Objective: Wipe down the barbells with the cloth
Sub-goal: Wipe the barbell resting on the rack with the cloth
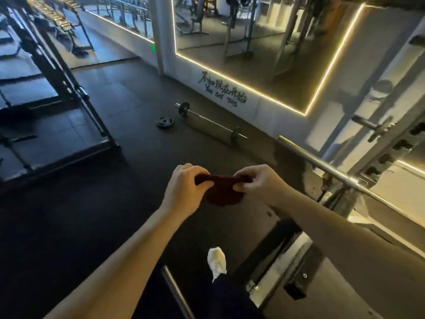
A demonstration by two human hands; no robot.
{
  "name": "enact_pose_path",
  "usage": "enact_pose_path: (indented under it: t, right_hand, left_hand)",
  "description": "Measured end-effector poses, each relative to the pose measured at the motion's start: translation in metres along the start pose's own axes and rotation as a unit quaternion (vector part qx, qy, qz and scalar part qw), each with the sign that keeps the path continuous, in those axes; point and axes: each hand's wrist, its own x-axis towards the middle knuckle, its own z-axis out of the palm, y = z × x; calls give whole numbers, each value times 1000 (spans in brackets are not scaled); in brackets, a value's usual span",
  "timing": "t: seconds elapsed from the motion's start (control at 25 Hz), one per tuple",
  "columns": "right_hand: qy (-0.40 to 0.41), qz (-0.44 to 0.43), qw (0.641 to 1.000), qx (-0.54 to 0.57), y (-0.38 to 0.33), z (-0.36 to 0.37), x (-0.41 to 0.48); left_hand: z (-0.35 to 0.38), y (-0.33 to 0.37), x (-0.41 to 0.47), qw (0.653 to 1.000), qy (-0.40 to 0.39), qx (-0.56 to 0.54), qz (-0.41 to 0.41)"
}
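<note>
- Your left hand (184, 189) and right hand (257, 183) both pinch the dark red cloth (222, 192) at mid-frame, one on each top corner, cloth hanging between them.
- One barbell (331, 168) sits in the rack (372, 143) at right of frame, just beyond your right hand, not touched.
- A second barbell (210, 119) lies on the floor (128, 107) by the mirror wall, upper centre, a loose weight plate (165, 122) beside it.
- White shoe (217, 261) at bottom centre.

Gym, dark rubber floor (115, 107), barbell (210, 120) and loose weight plate (165, 122) lying on it, light-edged wall mirror (264, 49), squat rack (379, 125)
</note>
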Motion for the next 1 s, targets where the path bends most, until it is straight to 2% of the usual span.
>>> enact_pose_path:
  t: [0.12, 0.24, 0.36, 0.48, 0.6, 0.76, 0.92, 1.0]
  right_hand:
    - [75, -41, 991, -104, -1, -65, 48]
    - [150, -90, 980, -99, -2, -137, 94]
    - [277, -142, 943, -113, -1, -223, 143]
    - [386, -148, 885, -213, -7, -304, 165]
    - [445, -104, 850, -262, -13, -369, 170]
    - [503, -17, 848, -169, -9, -439, 168]
    - [570, 45, 812, -119, -9, -474, 152]
    - [618, 91, 777, -84, -7, -482, 143]
  left_hand:
    - [5, 27, 92, 998, -17, 8, 55]
    - [12, 72, 192, 995, -40, -33, 88]
    - [31, 137, 305, 983, -29, -25, 178]
    - [51, 215, 398, 954, -34, 6, 297]
    - [73, 274, 454, 919, -21, 19, 392]
    - [118, 346, 530, 878, -45, -27, 475]
    - [158, 411, 576, 806, -72, -67, 584]
    - [174, 440, 587, 758, -109, -89, 637]
